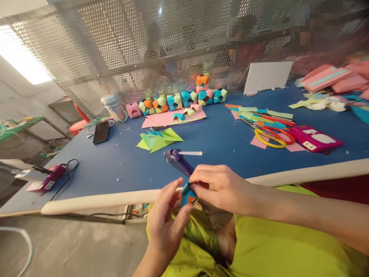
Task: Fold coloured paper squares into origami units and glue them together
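Just over the near table edge, a small folded paper piece point(187, 195) in blue and orange sits between my hands. My left hand point(167, 215) holds it from the left, thumb below and fingers behind. With thumb and fingers pinched, my right hand point(219, 186) grips its upper right side. Part of the piece is hidden by my fingers. Beyond them lies a purple glue gun point(180, 159) with a white glue stick point(192, 153) sticking out. Farther back are green and blue folded paper sheets point(160, 139).
Paper balls point(174, 102) line the table's back by a perforated metal screen point(115, 50). Scissors point(271, 137), paper strips and a magenta power strip point(315, 138) lie right. At left are a phone point(101, 132), a bottle point(113, 107) and another power strip point(50, 179). A padded edge point(100, 202) runs in front.
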Demonstrator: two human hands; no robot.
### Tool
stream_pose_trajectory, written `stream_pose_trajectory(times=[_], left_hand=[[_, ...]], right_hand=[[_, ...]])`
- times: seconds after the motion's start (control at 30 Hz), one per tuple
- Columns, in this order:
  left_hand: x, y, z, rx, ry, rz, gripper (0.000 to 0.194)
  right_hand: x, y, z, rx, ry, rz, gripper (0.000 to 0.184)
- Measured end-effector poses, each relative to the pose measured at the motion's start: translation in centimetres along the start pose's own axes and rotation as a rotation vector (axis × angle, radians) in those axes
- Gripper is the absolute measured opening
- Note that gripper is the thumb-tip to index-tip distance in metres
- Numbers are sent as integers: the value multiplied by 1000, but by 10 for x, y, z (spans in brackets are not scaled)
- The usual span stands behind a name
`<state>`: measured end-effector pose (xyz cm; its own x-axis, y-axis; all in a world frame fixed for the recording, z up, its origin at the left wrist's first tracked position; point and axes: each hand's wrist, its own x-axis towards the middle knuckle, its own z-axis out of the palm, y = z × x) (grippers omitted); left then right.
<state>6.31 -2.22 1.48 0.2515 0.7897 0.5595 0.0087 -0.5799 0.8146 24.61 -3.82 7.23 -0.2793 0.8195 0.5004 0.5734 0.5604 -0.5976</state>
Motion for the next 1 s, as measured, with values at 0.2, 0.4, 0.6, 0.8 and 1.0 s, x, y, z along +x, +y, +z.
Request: stream_pose_trajectory(times=[0.2,0.4,0.6,0.8,1.0], left_hand=[[4,-3,1,16,-206,109,48],[5,-11,5,53,-177,127,36],[10,-15,11,154,-289,255,41],[0,-27,13,344,-6,331,29],[12,-29,13,410,-29,366,27]], right_hand=[[-16,12,-37,228,40,470,17],[-3,78,-77,242,258,722,17],[73,160,-92,179,390,813,24],[104,198,-79,122,355,795,15],[54,168,-52,-24,180,668,19]])
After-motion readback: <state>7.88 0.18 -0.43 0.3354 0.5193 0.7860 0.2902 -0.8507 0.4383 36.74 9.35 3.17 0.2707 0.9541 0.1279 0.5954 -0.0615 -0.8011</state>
